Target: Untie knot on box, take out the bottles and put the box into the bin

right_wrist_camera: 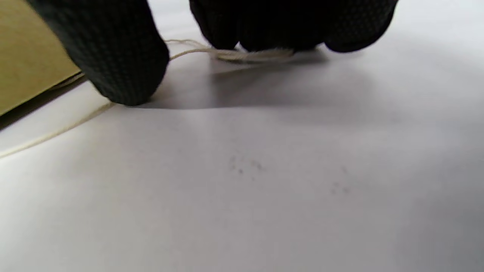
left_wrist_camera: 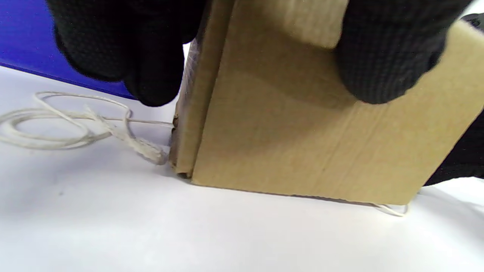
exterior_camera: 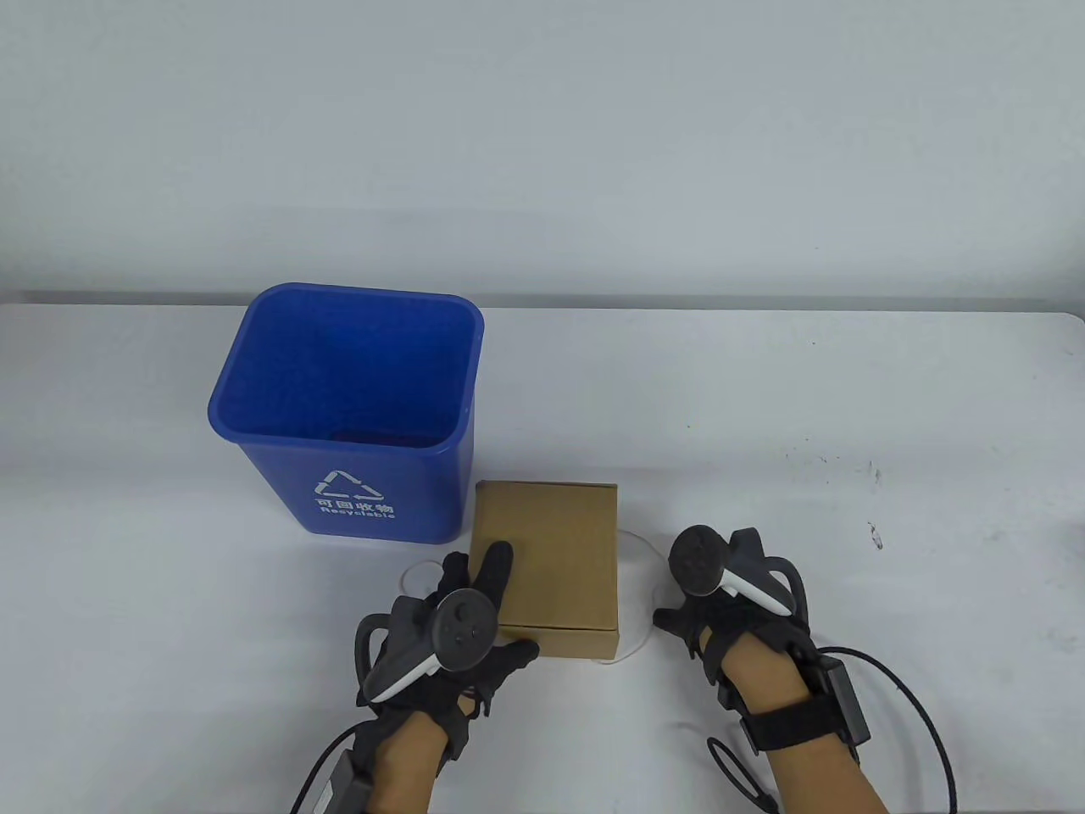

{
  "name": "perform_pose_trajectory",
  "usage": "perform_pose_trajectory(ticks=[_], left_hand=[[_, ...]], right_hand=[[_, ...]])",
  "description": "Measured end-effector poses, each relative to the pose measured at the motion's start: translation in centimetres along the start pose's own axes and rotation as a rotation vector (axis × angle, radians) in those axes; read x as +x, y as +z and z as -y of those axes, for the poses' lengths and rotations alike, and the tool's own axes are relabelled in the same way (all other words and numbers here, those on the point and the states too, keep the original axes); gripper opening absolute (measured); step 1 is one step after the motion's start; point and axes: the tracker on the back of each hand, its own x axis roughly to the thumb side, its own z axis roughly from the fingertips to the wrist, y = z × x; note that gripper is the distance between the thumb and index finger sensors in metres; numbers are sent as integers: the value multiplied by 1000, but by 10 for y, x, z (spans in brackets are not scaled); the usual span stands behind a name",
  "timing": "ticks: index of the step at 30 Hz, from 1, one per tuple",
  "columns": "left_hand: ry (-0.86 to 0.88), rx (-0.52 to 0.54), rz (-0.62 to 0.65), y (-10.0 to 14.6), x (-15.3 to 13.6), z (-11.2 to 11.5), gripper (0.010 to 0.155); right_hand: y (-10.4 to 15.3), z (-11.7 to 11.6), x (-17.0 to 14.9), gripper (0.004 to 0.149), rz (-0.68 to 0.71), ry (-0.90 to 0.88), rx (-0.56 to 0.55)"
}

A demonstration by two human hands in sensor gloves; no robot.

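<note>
While the left hand [exterior_camera: 462, 623] grips the box [exterior_camera: 555, 566], the right hand [exterior_camera: 720, 593] seemingly pinches the string [right_wrist_camera: 230, 54].

- Even, bright light is seen across the table [exterior_camera: 763, 407] in the table view, with no glare.
- Only soft, short shadows are cast beside the box [exterior_camera: 555, 564].
- In the left wrist view, the gloved fingers [left_wrist_camera: 382, 56] above the box are blurred and very dark.
- In the right wrist view, a broad soft shadow is thrown under the fingers [right_wrist_camera: 113, 56], right of the box; the foreground is slightly out of focus.
</note>
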Motion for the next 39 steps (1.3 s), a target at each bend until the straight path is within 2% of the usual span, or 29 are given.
perform_pose_trajectory(ticks=[4, 9, 18, 27, 31, 33, 39], left_hand=[[28, 14, -1, -2, -1, 1, 106], [41, 21, -9, -3, -1, 2, 105], [62, 48, -29, -4, -3, 1, 104], [68, 65, -30, -4, -6, 1, 104], [71, 67, -31, -4, -6, 1, 104], [70, 73, -39, -5, -6, 1, 104], [78, 75, -42, -6, -6, 1, 103]], right_hand=[[4, 0, 11, 51, 6, 29, -38], [9, -5, 32, 40, 78, 108, -59], [29, -16, 62, 39, 196, 155, -53], [42, -23, 78, 39, 189, 279, -85], [45, -24, 80, 39, 189, 270, -55], [48, -25, 85, 39, 195, 266, 3], [59, -32, 105, 38, 308, 301, -13]])
